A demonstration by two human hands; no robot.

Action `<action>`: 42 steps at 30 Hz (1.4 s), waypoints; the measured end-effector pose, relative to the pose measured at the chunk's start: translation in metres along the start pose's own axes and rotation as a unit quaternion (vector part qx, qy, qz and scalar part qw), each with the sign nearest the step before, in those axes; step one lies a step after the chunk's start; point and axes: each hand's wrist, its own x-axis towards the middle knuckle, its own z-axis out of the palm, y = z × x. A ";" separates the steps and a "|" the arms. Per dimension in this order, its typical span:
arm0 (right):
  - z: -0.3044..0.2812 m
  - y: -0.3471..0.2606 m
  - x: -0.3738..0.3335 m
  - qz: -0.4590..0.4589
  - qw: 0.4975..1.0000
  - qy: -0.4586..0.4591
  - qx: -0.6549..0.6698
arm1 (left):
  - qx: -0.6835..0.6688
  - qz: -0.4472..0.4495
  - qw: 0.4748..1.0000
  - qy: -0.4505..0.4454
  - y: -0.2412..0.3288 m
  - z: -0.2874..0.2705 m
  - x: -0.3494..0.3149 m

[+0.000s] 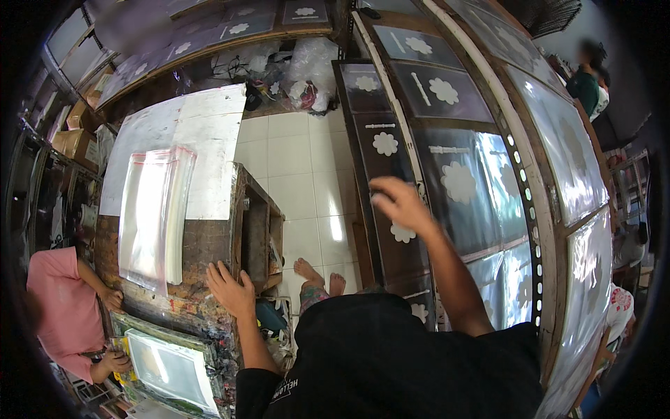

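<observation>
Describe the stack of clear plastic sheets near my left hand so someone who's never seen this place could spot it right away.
Start at the worn, paint-stained wooden table on the person's left, where the left hand rests on the edge. Just beyond that hand lies the stack of clear plastic sheets, long and glossy. Unlike the flat white board under its far end, it is see-through and catches the light.

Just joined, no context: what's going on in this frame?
A person stands between two work surfaces. Their left hand rests flat on the edge of a paint-stained wooden table that carries a stack of clear plastic sheets. Their right hand reaches out over a long dark board with white flower prints, holding nothing. Another person in a pink shirt works nearby.
</observation>
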 end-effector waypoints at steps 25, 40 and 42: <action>-0.094 0.216 0.111 0.041 0.955 -0.008 -0.293 | -0.178 -0.078 0.981 -0.017 -0.012 -0.018 -0.003; -0.002 0.012 0.121 -0.022 0.991 0.020 0.132 | -0.075 -0.092 0.983 0.140 -0.015 -0.093 0.038; 0.015 -0.023 0.113 -0.021 0.987 -0.006 0.162 | 0.007 -0.093 0.988 0.126 -0.026 -0.105 0.060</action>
